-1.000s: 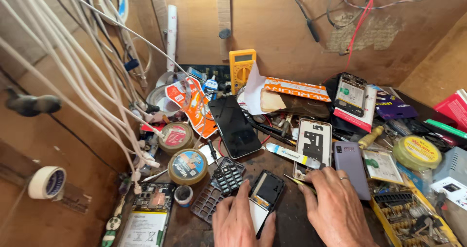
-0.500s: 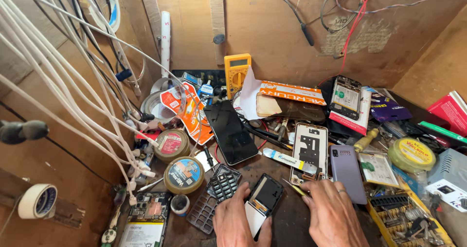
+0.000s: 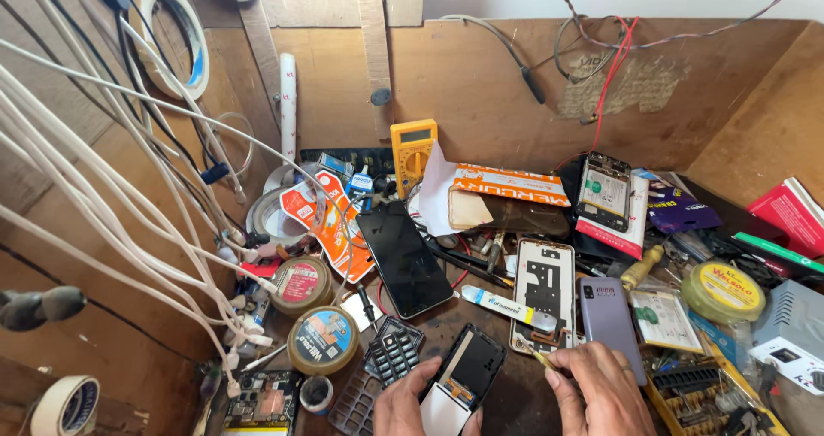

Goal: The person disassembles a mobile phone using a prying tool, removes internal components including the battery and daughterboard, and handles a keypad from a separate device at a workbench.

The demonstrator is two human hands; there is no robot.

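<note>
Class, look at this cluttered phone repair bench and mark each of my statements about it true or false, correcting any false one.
1. The left hand holds a small opened phone. True.
2. The right hand is empty. False: it pinches a thin yellowish tool.
3. A yellow multimeter stands at the back wall. True.
4. The black smartphone lies under the person's hands. False: it lies apart, further back on the bench.
5. White cables run along the left side. True.
</note>
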